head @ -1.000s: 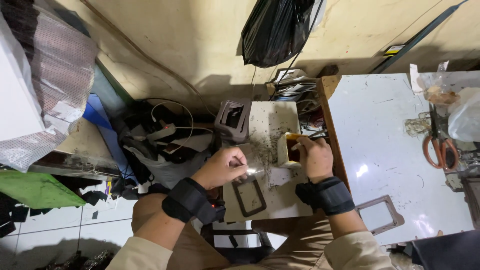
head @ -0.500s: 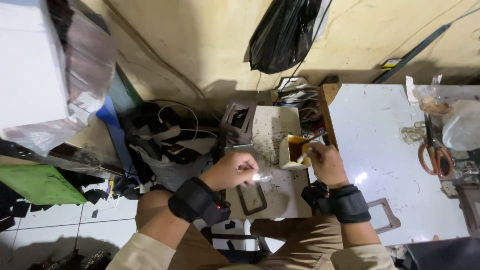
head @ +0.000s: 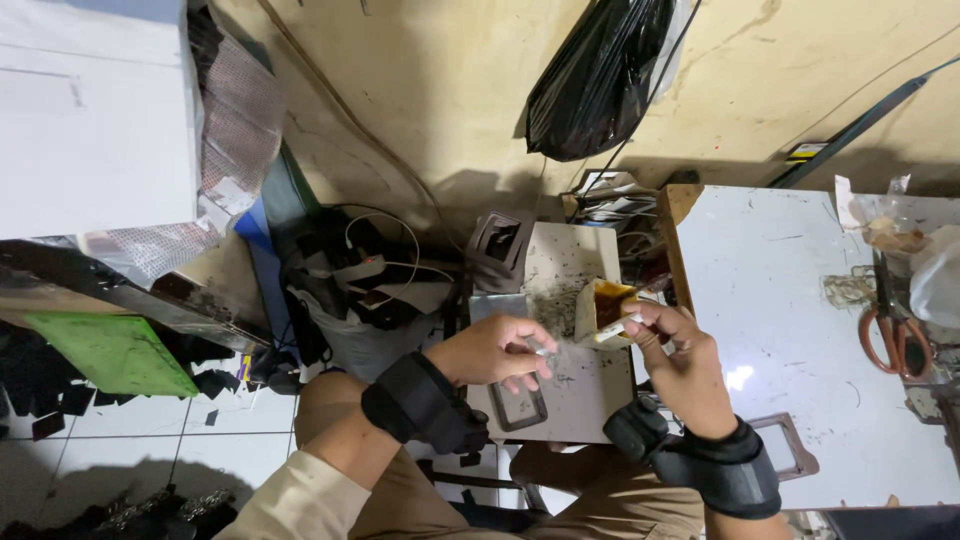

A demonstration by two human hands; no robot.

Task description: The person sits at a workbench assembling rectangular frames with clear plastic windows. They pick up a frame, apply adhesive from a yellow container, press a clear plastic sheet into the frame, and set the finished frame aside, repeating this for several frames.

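Two closed grips: right hand [head: 680, 360] around white stick [head: 615, 330], left hand [head: 500, 350] fisted.

Small white stick [head: 612, 331] over open yellowish tub [head: 600, 305].

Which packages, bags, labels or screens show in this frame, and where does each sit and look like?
Black plastic bag: hangs on the wall at top centre, bulging and glossy.
Clear plastic bag: far right on the white table, crumpled.
Small label: on the wall above the white table, yellow and black, rectangular.
White box: top left, large and plain.
No screens are visible.
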